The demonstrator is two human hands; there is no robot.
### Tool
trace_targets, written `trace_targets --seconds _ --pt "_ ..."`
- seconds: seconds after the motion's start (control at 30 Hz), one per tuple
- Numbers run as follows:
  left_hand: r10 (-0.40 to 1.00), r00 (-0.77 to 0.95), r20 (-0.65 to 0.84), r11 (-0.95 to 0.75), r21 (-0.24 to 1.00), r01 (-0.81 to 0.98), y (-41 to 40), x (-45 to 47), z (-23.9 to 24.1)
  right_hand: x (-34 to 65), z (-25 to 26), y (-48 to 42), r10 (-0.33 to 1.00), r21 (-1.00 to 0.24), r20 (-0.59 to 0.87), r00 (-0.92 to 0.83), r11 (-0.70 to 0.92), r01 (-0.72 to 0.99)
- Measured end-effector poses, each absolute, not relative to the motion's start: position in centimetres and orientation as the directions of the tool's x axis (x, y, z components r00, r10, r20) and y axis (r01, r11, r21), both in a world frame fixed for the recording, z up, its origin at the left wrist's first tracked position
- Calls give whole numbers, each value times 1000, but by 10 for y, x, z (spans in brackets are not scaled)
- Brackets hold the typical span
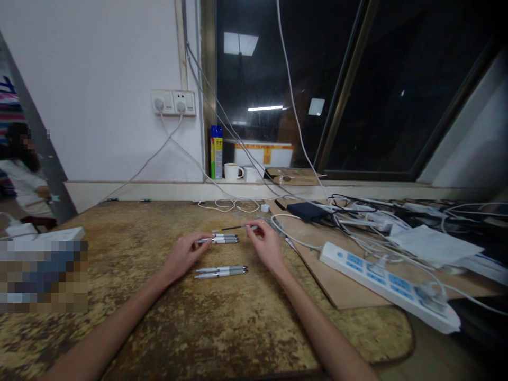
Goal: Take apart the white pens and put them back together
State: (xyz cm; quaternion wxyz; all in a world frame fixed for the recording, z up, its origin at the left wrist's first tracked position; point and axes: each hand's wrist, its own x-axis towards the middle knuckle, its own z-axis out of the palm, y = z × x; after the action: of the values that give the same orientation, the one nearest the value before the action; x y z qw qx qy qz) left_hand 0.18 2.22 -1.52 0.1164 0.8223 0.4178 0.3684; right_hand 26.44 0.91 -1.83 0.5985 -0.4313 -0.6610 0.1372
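Observation:
My left hand point(187, 255) is closed, with thumb and fingertips pinching the left end of a silver-grey pen. Several similar pens point(225, 239) lie side by side there on the worn wooden table. To the right, my right hand point(265, 241) is closed in a pinch. From its fingertips a thin, dark pen refill point(234, 228) points left, just above the far pens. Whether a pen barrel surrounds the refill's gripped end is hard to make out. Nearer to me, a second group of grey and white pens point(221, 272) lies between my forearms.
A white power strip point(389, 286) with plugs and tangled cables lies at the right on a brown board point(313, 264). A black box point(307, 211) sits behind. A spray can point(216, 152) and white mug point(233, 171) stand on the windowsill. Another person point(26, 180) is at far left.

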Motion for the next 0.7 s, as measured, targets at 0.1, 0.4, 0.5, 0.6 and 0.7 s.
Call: trace_targets --seconds 0.1,0.4,0.5,0.6,0.7 --pt "775 375 509 -622 512 592 21 2 -14 263 -18 8 737 -699 671 84 590 404" --pt "774 357 523 -620 515 591 21 2 -15 262 -15 7 759 -736 643 102 575 357" --pt "774 354 525 -620 510 597 21 2 -14 263 -16 10 797 -798 587 142 541 264" --pt "773 364 520 -622 508 595 21 2 -14 264 -17 13 823 -835 547 154 523 172" --pt "772 362 523 -624 512 590 21 2 -12 266 -19 16 835 -848 529 152 518 110"
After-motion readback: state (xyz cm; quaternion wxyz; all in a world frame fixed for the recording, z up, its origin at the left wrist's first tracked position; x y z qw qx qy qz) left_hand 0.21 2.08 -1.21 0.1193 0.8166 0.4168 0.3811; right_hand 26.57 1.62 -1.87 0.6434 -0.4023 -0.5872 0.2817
